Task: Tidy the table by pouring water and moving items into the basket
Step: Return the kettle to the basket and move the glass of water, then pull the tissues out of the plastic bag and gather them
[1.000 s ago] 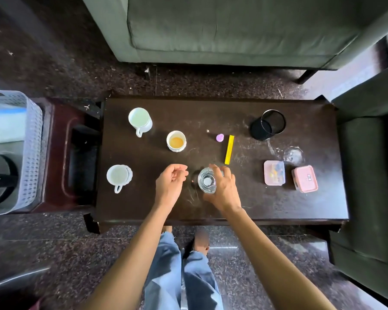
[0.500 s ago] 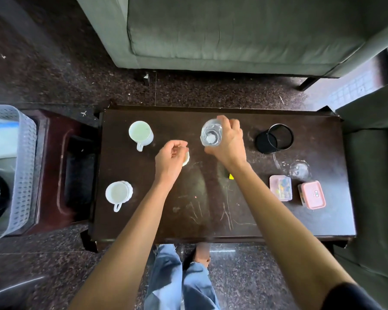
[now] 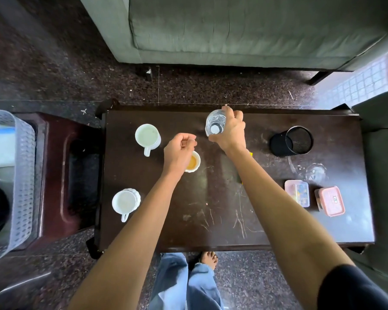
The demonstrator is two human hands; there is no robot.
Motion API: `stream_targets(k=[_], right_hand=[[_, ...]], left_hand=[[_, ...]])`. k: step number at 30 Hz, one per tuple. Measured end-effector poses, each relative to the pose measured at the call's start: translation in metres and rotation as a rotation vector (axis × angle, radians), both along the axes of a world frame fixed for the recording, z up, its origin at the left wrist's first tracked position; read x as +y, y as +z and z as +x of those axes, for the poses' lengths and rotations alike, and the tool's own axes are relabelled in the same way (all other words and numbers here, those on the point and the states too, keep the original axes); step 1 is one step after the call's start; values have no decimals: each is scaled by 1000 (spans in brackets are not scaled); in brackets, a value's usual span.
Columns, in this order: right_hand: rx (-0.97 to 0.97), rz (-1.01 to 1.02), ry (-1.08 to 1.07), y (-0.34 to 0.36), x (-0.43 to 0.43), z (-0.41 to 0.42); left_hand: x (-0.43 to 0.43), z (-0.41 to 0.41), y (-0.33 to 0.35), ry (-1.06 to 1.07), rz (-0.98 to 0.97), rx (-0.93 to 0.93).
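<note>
My right hand [image 3: 231, 133] grips a clear water bottle [image 3: 214, 124] with a white cap, held above the far middle of the dark wooden table [image 3: 211, 222]. My left hand [image 3: 179, 151] hovers just left of it with fingers curled, and nothing shows in it. It partly covers a small white cup of orange liquid [image 3: 192, 164]. Two white mugs stand at the left: one far [image 3: 147, 137], one near [image 3: 124, 201]. The white perforated basket [image 3: 20, 182] sits on a side stand left of the table.
A black mesh pen holder [image 3: 295, 142] lies on its side at the far right, with a clear glass [image 3: 316, 172] near it. Two pink lidded boxes [image 3: 297, 195] [image 3: 330, 200] sit at the right. A grey sofa [image 3: 244, 30] stands beyond the table.
My right hand lifted the bottle from the near middle of the table and carried it toward the far edge. My left hand moved forward over the small cup.
</note>
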State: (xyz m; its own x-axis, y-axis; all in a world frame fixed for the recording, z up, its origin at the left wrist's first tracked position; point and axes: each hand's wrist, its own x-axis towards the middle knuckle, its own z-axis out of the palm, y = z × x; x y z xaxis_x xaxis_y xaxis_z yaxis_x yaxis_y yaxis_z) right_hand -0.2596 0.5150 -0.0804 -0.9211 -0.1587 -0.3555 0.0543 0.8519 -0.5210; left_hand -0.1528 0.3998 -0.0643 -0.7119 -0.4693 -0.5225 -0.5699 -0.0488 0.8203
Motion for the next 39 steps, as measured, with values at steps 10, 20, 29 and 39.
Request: stream_targets(k=[10,20,29,39], right_hand=[[1,18,-38,-11,-2,0],[101,326,155,11,-20,17],[384,-161,509,73,-148,66],[218,-302,937,87,-324,144]], left_hand=[[-12,6,-1,-15,0,10],[-27,27,12,44,-9,36],[-109,69,41,306,-58,64],[-242,156,64,845,-148,196]])
